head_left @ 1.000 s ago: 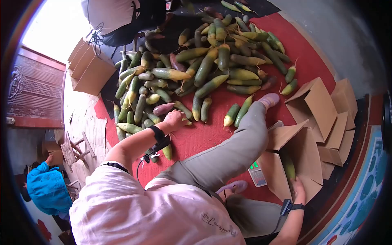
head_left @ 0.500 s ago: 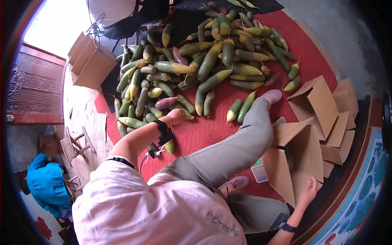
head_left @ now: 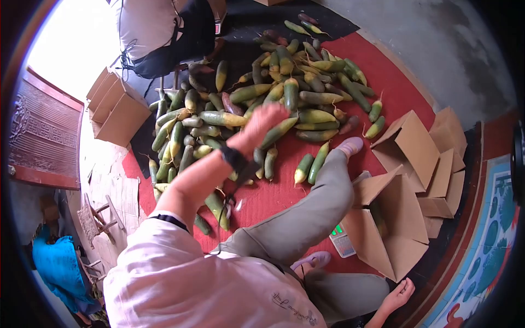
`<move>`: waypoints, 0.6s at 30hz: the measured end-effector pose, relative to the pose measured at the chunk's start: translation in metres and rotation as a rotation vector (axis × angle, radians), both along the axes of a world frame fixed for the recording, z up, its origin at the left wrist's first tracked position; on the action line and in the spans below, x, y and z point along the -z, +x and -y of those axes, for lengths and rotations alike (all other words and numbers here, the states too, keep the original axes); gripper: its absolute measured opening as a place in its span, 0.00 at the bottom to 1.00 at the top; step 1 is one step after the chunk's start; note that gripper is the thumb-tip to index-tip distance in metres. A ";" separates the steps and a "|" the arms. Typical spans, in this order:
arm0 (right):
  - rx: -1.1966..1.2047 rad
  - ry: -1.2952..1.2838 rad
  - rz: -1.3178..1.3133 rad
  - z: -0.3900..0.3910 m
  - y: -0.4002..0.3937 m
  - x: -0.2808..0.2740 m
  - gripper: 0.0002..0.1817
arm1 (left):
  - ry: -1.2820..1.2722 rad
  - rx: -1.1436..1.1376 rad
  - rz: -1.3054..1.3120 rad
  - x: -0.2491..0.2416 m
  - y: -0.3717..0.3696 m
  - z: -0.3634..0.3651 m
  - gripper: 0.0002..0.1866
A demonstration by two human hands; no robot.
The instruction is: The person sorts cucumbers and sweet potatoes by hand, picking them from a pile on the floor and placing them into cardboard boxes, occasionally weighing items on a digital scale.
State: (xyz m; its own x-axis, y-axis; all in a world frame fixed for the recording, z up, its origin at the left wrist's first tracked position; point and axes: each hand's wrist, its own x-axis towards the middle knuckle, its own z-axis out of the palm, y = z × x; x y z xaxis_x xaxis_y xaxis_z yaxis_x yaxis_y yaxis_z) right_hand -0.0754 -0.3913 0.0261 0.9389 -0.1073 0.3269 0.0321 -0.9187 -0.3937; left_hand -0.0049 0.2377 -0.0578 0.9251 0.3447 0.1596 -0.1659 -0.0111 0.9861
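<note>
My left hand (head_left: 267, 121) is over the middle of a heap of long green radishes (head_left: 320, 116) with yellowish ends. It overlaps several of them, and its fingers are blurred and mostly turned out of sight. My right hand (head_left: 399, 295) hangs at the lower right, just below an open cardboard box (head_left: 407, 254), with nothing in it and its fingers loosely apart. Inside that box a green radish (head_left: 377, 216) shows in shadow. Against the box's left side stands a small scale (head_left: 343, 246) with a lit green display.
More open cardboard boxes (head_left: 418, 145) stand at the right, beyond my outstretched leg. Another box (head_left: 117, 115) sits left of the heap. At the top a person (head_left: 164, 44) is seated; a second person in blue (head_left: 63, 268) is lower left, near a wooden stool (head_left: 101, 216).
My left hand has moved forward and right, from the heap's near edge to over its middle. My right hand has dropped from beside the box to below it. The view has shifted slightly.
</note>
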 end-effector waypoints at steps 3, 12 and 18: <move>0.002 -0.028 0.052 0.001 -0.004 -0.001 0.09 | -0.289 0.010 0.234 -0.114 0.046 -0.010 0.15; 0.105 -0.019 -0.062 0.022 -0.024 0.021 0.11 | 0.157 0.152 -0.487 0.040 0.017 0.060 0.14; 0.093 -0.046 -0.109 0.020 -0.023 0.022 0.11 | 0.367 0.427 -1.033 0.198 -0.005 0.099 0.18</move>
State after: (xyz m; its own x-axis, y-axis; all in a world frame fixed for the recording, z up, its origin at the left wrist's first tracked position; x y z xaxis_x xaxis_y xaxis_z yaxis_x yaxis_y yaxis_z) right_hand -0.0980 -0.4117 0.0046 0.9559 -0.1823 0.2303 -0.0943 -0.9330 -0.3472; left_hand -0.0099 0.1389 -0.2558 0.7030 0.0645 -0.7083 0.6509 -0.4596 0.6042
